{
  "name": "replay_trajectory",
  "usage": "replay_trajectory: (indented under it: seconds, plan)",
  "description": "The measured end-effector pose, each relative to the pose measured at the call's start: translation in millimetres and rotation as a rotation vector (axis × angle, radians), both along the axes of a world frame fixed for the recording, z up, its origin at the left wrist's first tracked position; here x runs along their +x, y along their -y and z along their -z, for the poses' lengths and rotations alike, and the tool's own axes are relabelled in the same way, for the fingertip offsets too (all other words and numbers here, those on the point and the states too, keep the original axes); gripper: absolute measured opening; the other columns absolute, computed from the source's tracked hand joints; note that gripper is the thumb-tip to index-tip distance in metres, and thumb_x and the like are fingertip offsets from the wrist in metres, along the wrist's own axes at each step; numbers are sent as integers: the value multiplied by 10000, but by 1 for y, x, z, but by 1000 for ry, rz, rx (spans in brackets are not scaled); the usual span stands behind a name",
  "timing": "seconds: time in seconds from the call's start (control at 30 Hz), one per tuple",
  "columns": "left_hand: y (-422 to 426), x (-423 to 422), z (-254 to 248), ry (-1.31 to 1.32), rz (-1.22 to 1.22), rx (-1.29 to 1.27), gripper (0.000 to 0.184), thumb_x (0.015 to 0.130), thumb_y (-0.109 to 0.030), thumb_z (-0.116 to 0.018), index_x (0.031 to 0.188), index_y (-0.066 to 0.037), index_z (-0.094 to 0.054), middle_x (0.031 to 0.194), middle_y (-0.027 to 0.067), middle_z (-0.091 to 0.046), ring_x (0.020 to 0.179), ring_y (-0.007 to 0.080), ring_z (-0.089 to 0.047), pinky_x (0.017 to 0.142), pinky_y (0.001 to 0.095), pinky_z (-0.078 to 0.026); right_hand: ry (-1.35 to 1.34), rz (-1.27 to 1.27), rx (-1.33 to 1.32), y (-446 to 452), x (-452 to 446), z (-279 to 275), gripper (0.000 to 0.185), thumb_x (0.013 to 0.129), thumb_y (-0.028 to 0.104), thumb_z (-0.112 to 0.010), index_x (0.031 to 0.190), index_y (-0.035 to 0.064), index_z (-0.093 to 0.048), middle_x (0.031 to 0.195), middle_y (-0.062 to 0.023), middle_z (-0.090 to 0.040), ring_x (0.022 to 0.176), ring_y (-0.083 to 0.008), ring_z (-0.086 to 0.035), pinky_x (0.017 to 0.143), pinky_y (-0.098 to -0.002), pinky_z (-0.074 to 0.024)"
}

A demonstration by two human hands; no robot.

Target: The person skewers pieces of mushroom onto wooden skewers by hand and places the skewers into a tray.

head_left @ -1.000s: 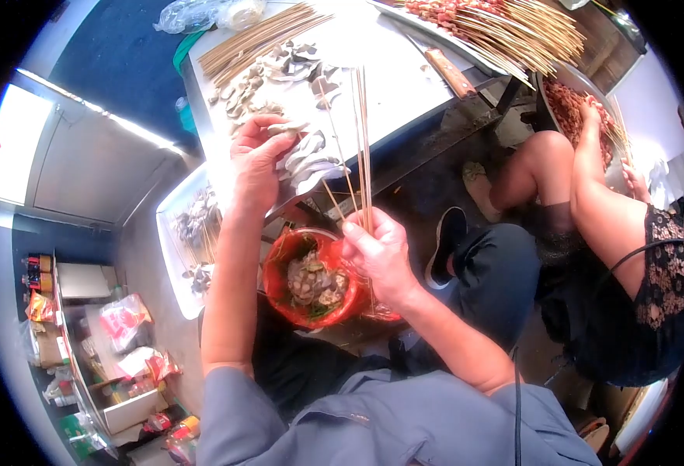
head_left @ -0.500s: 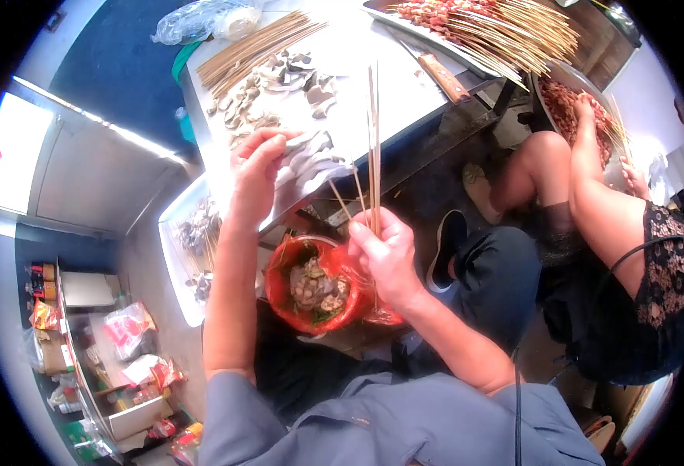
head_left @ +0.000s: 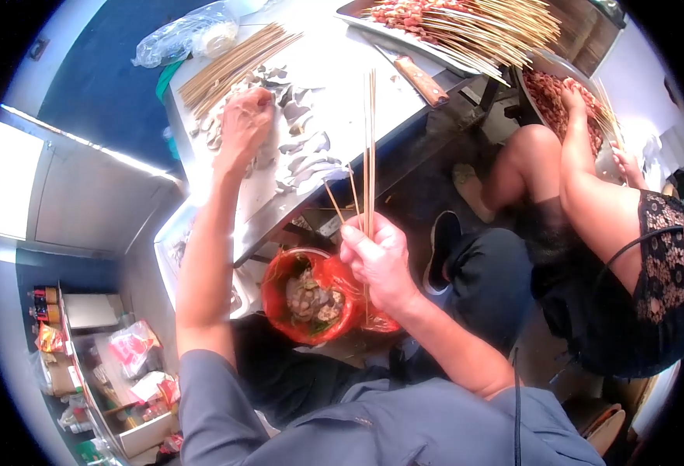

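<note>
My right hand [head_left: 377, 252] grips several bamboo skewers [head_left: 369, 147] by their lower ends. Two of these slant left and carry a row of grey-white oyster mushroom pieces [head_left: 311, 163], held over the table's edge. Over at the loose mushroom pieces [head_left: 291, 97] on the white table [head_left: 342, 70], my left hand [head_left: 248, 124] has its fingers curled down; whatever is in them is hidden. Below my hands stands a bucket lined with a red plastic bag [head_left: 276, 299], with scraps inside.
Bare skewers [head_left: 237, 66] lie in a bundle beside a clear plastic bag [head_left: 190, 35]. A knife [head_left: 419, 80] rests near a tray of meat skewers [head_left: 474, 35]. At right, another person's hand [head_left: 573, 97] is in a bowl of meat [head_left: 548, 93]. Shelves [head_left: 85, 380] hold packets at lower left.
My left hand has left the threaded mushroom pieces and moved up and left to the loose pile. My right hand still holds the skewers in nearly the same place.
</note>
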State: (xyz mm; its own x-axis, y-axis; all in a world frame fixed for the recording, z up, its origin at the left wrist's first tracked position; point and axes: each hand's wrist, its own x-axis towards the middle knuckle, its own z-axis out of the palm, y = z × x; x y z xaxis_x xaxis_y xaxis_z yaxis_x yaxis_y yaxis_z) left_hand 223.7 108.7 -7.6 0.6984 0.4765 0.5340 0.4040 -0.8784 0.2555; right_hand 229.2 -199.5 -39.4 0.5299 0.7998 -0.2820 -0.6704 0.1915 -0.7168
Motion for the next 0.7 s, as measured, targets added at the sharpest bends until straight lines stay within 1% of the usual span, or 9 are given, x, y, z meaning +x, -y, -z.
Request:
replay_trajectory:
  seconds: [0.1,0.23,0.33,0.4,0.43,0.47,0.53,0.57,0.7]
  plan:
    - [1,4,-4,-101,-22,-35,208,810,-203,-631,935,-54,-705,898,139,-692,832,289,-655,750,345,-492,-8,-12,8,0,0,0,62,933,100,-585,920,44,-562,657,-5,-570,486,-36,-438,436,-179,-342]
    - [4,1,-7,-112,0,-1,208,813,-205,-633,915,-39,-704,875,131,-686,788,283,-652,734,337,-492,-34,-33,11,1,-2,-2,72,934,110,-585,921,43,-562,655,-4,-570,489,-36,-440,438,-179,-342]
    - [2,2,-10,-55,-32,-100,181,815,-164,-629,915,-32,-702,870,120,-672,789,262,-646,726,324,-487,-13,-49,-9,3,-3,-2,81,935,119,-579,923,41,-561,657,-4,-569,494,-37,-444,442,-184,-346]
    - [-1,7,-15,129,11,17,147,822,-114,-623,919,-39,-704,873,112,-657,787,239,-639,718,315,-481,9,-58,-20,3,-4,0,84,936,123,-572,926,40,-562,659,-6,-569,498,-39,-449,444,-191,-351]
    - [-1,12,-16,93,-43,-1,148,810,-63,-618,928,-52,-707,904,96,-656,842,246,-632,757,338,-484,9,-57,-19,4,-4,1,84,936,123,-572,926,40,-562,659,-6,-569,498,-39,-449,444,-191,-351]
    - [-2,15,-17,93,-42,-1,148,810,-63,-618,928,-52,-707,904,96,-656,842,246,-632,757,338,-484,19,-60,-22,4,-4,1,84,936,123,-571,926,40,-561,660,-6,-569,498,-39,-450,444,-192,-353]
    - [-5,27,-21,40,100,274,168,783,-58,-633,931,-69,-712,950,75,-662,909,271,-611,804,361,-485,31,-58,-24,4,-3,1,85,936,124,-571,927,40,-561,661,-5,-568,498,-40,-450,444,-193,-355]
    - [-11,33,-20,12,154,270,197,756,-45,-639,933,-85,-714,981,64,-662,971,292,-584,836,376,-482,25,-53,-21,4,-3,-1,85,936,125,-572,922,41,-561,659,-3,-567,497,-38,-452,444,-192,-357]
    - [-29,51,-16,-162,192,285,183,728,-9,-646,892,-72,-696,921,73,-664,949,291,-588,814,376,-485,-15,-50,5,2,-3,-3,85,937,122,-571,899,46,-561,653,3,-562,496,-37,-458,442,-190,-364]
